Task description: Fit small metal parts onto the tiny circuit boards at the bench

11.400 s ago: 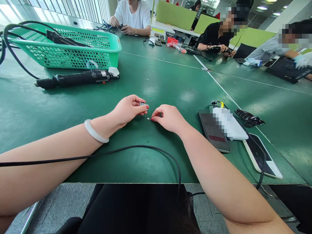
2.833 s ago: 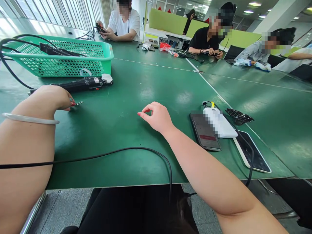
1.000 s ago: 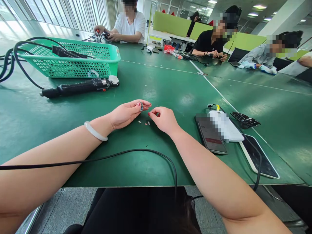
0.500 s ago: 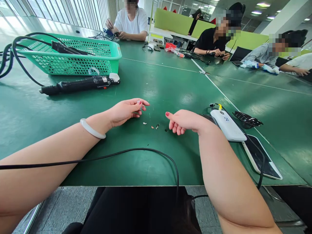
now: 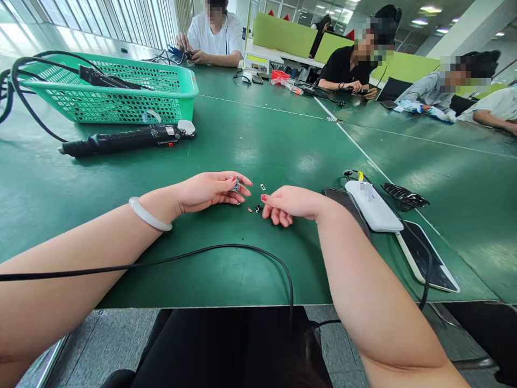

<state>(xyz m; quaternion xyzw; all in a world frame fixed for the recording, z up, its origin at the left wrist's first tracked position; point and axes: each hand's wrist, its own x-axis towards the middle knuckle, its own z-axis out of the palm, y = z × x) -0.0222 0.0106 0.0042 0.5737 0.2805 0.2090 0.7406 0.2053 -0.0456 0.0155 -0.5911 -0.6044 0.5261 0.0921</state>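
Observation:
My left hand pinches a small flat blue-and-silver piece between thumb and fingers, other fingers loosely stretched. To its right my right hand is held low with fingers curled under and thumb forward; whatever those fingers hold, if anything, is hidden. A small white rectangular frame shows just above the right thumb; whether it rests on the table I cannot tell. Tiny scraps lie between the hands: an orange-red bit and a black-and-silver bit close to the right fingertips.
A green basket with cables stands at the back left, a black electric screwdriver before it. Phones, a white power bank and a black hair claw lie right. A black cable crosses the front. Several people sit across the table.
My right hand has moved left, closer to my left hand. The left hand has lowered slightly and turned, showing more of the blue-and-silver piece. The white frame now shows between the hands.

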